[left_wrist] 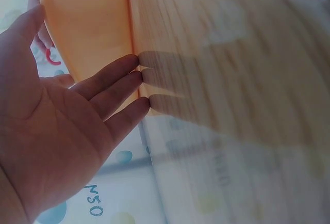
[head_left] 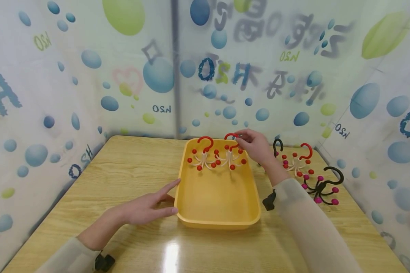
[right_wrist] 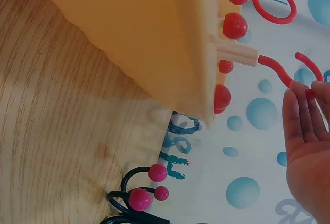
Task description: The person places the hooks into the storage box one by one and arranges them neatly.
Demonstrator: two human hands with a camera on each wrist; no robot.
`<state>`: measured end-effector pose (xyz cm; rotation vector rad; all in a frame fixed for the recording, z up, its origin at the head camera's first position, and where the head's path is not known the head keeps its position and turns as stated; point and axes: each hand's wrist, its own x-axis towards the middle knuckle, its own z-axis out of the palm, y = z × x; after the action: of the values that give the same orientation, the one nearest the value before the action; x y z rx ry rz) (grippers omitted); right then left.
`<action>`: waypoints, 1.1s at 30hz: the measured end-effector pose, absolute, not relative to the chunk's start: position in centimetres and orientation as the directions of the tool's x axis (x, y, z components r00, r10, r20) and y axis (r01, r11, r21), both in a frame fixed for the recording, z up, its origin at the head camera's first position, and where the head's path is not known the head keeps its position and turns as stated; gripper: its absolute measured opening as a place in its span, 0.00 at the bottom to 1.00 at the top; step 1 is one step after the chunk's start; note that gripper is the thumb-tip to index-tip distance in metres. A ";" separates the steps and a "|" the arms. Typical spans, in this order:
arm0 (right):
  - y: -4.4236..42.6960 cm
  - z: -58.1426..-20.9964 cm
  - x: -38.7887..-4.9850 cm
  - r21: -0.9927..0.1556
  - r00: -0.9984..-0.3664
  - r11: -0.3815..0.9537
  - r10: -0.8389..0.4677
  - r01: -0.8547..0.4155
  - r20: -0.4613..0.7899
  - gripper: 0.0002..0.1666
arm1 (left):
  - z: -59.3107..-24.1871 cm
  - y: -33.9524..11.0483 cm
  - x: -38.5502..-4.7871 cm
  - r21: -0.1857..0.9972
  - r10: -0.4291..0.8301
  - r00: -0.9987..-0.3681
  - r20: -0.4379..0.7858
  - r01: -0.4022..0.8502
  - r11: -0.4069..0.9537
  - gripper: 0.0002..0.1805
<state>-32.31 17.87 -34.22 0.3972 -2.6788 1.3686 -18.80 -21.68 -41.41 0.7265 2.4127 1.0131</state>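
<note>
A yellow tray [head_left: 215, 197] holds two white multi-armed hooks with red balls and red curved tops at its far end. My right hand [head_left: 256, 146] pinches the red top of the right-hand hook [head_left: 230, 157]; in the right wrist view the fingertips meet on that red curve [right_wrist: 276, 69]. The other hook [head_left: 204, 159] stands beside it on the left, untouched. My left hand [head_left: 147, 207] lies against the tray's left side with fingers extended; in the left wrist view the fingertips of this hand [left_wrist: 67, 115] touch the tray's wall [left_wrist: 93, 28].
Right of the tray on the wooden table [head_left: 136, 163] are a white hook with red balls [head_left: 296, 163], a black hook with pink balls [head_left: 320, 187] and another black hook [head_left: 278, 146], partly behind my right arm. Patterned curtains surround the table.
</note>
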 end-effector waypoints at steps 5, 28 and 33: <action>17.8 -34.6 -32.6 -0.789 -0.965 0.558 -0.179 -0.259 0.191 0.20 | -41.4 -21.7 -18.8 0.742 0.608 -0.774 -0.176 0.302 0.599 0.49; 17.7 -35.8 -33.7 -0.744 -0.976 0.635 -0.182 -0.206 0.115 0.16 | -41.5 -21.7 -18.9 0.735 0.606 -0.776 -0.175 0.307 0.605 0.48; 17.8 -35.9 -34.0 -0.736 -0.982 0.653 -0.164 -0.178 0.093 0.18 | -41.5 -21.7 -18.9 0.732 0.600 -0.779 -0.183 0.299 0.612 0.48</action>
<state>-33.96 17.79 -35.88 0.2937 -2.8396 1.2675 -18.87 -21.72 -41.47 0.7162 2.4260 0.9937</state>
